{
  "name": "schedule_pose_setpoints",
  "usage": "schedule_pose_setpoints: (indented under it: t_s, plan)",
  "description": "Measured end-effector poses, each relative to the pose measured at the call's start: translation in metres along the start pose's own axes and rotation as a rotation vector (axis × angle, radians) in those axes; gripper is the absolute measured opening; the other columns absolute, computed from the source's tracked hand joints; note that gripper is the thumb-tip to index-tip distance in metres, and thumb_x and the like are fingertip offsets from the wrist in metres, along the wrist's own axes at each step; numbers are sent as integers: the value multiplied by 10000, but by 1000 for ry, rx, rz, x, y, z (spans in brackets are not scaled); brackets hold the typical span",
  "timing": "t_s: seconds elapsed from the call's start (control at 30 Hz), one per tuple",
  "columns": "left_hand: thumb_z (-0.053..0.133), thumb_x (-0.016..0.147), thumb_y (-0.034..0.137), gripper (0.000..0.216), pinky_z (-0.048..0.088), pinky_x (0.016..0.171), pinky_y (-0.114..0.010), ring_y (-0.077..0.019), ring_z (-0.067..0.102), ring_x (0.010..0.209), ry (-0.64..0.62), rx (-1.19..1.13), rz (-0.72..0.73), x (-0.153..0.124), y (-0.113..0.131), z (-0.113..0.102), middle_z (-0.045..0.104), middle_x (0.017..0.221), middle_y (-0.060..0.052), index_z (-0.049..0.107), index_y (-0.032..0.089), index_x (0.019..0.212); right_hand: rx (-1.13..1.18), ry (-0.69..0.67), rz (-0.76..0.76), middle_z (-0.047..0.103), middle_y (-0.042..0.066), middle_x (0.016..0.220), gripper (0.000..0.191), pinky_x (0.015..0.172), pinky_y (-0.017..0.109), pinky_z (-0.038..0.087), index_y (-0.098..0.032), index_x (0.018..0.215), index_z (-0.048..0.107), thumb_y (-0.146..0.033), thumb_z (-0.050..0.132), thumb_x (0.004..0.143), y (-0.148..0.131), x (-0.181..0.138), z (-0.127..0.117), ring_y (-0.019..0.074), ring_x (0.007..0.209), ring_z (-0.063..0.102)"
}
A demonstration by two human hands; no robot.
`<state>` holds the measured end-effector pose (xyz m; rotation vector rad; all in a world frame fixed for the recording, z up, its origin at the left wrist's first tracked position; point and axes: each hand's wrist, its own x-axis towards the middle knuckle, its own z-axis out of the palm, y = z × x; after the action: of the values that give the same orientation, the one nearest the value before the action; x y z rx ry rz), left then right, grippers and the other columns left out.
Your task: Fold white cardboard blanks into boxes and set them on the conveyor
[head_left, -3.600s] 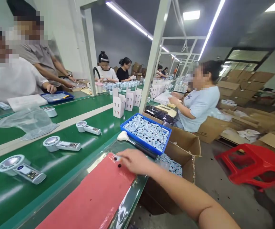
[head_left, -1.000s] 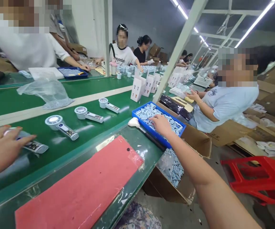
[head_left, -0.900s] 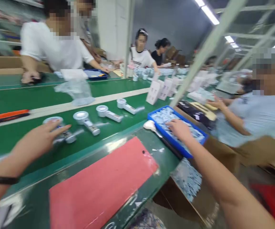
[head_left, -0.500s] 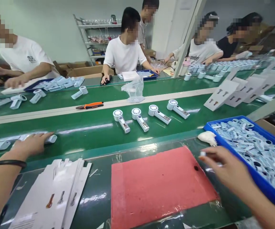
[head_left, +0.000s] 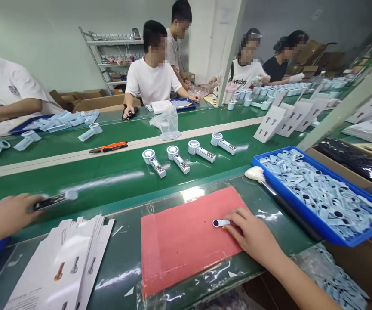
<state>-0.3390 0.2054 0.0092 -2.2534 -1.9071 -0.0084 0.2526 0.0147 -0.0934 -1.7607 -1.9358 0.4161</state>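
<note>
Now the right hand (head_left: 253,236) has come off the blue plastic tray (head_left: 302,212) and rests on the red pad (head_left: 186,245), its fingers (head_left: 234,217) close together at the end of a small pale-blue plastic part (head_left: 220,223) with a dark round tip; whether they grip it or only press it down, I cannot tell. The tray, heaped with similar parts, lies just to the right, a white-headed brush (head_left: 255,174) beside its far left corner. At the near left, the left hand (head_left: 8,213) is closed around a white handheld device (head_left: 55,200), slightly blurred, over the green conveyor belt (head_left: 121,183). A stack of flat printed white cartons (head_left: 66,262) lies between the hands, nearer the left. Farther along the belt sit four similar devices (head_left: 173,157) in a loose row.
</note>
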Motion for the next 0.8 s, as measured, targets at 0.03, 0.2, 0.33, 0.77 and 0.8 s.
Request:
schedule_pose_setpoints:
  t_s: [0.03, 0.2, 0.33, 0.77, 0.8]
  plan:
    - [359, 942, 515, 508, 516, 775, -370, -264, 666, 787, -61, 8, 37, 2, 26, -11, 737, 828, -69, 720, 165, 869, 0, 6, -6, 734, 78, 1005, 254, 722, 389, 561, -263, 989, 716, -356, 480, 1002, -4, 2, 0, 251, 863, 715]
    - [526, 932, 442, 303, 527, 847, -400, -286, 642, 1005, 20, -161, 423, -16, 196, -40, 747, 1049, -72, 712, 234, 1051, 156, 46, -32, 691, 41, 848, 220, 598, 314, 483, -247, 967, 690, -323, 486, 991, -37, 10, -10, 194, 682, 641]
    - [588, 914, 284, 171, 525, 813, -404, -270, 613, 947, 1, -332, 671, -43, 298, -20, 703, 1010, -84, 683, 217, 1040, 212, 104, -118, 662, 28, 821, 195, 591, 291, 434, -225, 984, 692, -292, 509, 986, -56, 13, -16, 171, 658, 606]
    - [563, 983, 244, 164, 520, 955, -438, -247, 625, 1075, -46, -836, 753, -51, 327, 0, 708, 1124, -78, 673, 216, 1102, -53, -14, -165, 652, 79, 900, 116, 663, 330, 424, -174, 965, 722, -214, 613, 969, -81, 30, 10, 236, 838, 609]
    - [532, 993, 223, 170, 526, 931, -423, -238, 631, 1046, -42, -849, 751, -52, 328, 1, 714, 1088, -70, 679, 220, 1079, -13, 2, -168, 654, 80, 921, 108, 703, 342, 449, -181, 962, 726, -219, 625, 969, -78, 30, 11, 240, 873, 612]
